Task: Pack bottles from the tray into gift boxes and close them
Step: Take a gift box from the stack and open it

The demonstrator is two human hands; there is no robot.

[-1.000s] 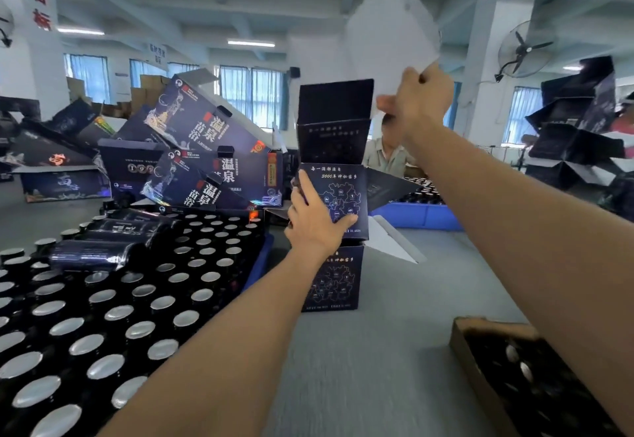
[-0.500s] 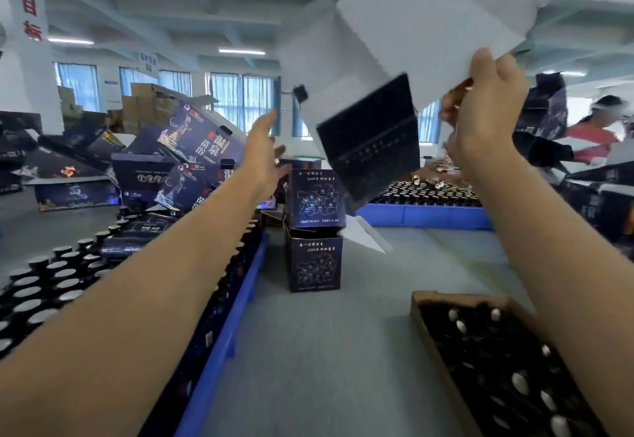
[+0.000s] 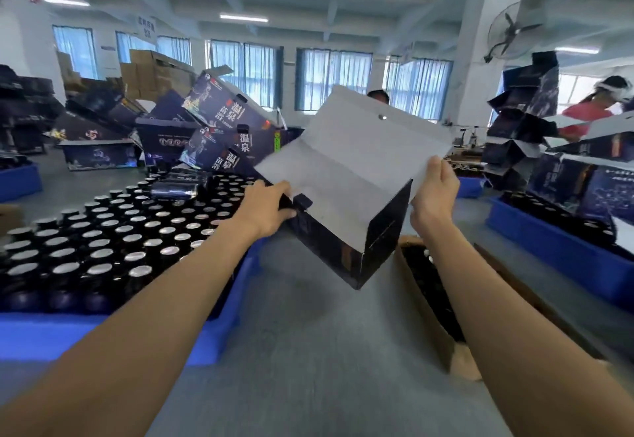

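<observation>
the gift box (image 3: 338, 230) is hanging open above the desk (image 3: 308, 351), beside the tray (image 3: 219, 333) of bottles (image 3: 113, 241). the left hand (image 3: 266, 210) is curling its fingers (image 3: 276, 189) round the box's side, and the right hand (image 3: 434, 196) is pinching the white flap (image 3: 360, 148). uneven pulling is risking a crease or slip.

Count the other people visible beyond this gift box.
2. The first person is behind the raised flap of the gift box, only the head top showing; the second person, in a red top, is at far right. Stacked boxes may hide more.
</observation>
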